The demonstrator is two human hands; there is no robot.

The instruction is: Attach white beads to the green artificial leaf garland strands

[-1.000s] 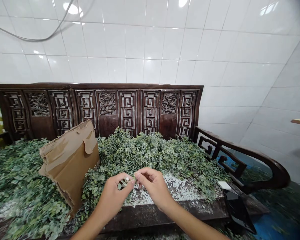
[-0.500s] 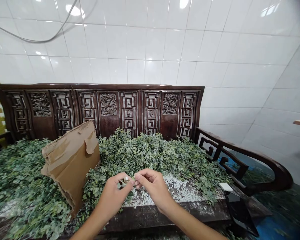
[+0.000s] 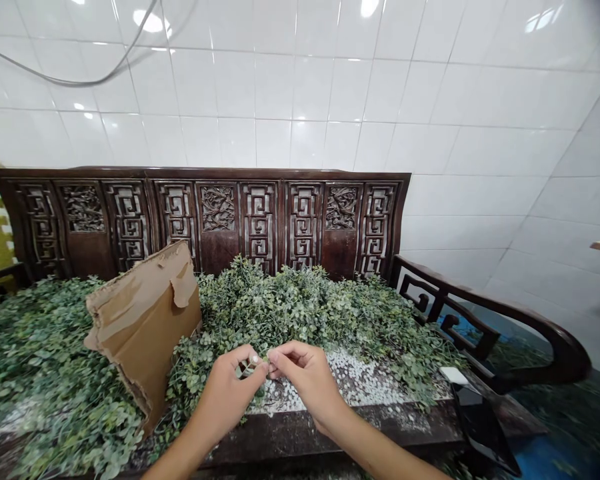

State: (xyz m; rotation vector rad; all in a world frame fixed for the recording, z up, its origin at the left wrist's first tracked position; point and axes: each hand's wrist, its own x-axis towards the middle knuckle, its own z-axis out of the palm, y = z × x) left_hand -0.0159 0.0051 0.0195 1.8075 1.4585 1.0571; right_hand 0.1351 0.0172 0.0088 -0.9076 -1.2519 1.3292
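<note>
Fingers (image 3: 276, 360) of the left hand (image 3: 230, 383) and right hand (image 3: 313, 380) pinch a small sprig (image 3: 253, 362). Cardboard (image 3: 155, 320) stands left, white bits (image 3: 363, 383) lie right, foliage (image 3: 290, 300) far.

White tiles (image 3: 280, 87) fill the upper frame, glossy with reflected light (image 3: 153, 21) near the top. A dark carved bench (image 3: 220, 252) spans the middle; a cable (image 3: 80, 83) loops at upper left.

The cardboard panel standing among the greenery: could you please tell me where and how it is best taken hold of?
I would pinch the upper edge of the cardboard panel from above, across its thickness: it stands up on the bench with its top clear of the foliage, which crowds its lower part. The torn flap is probably best avoided.
</note>
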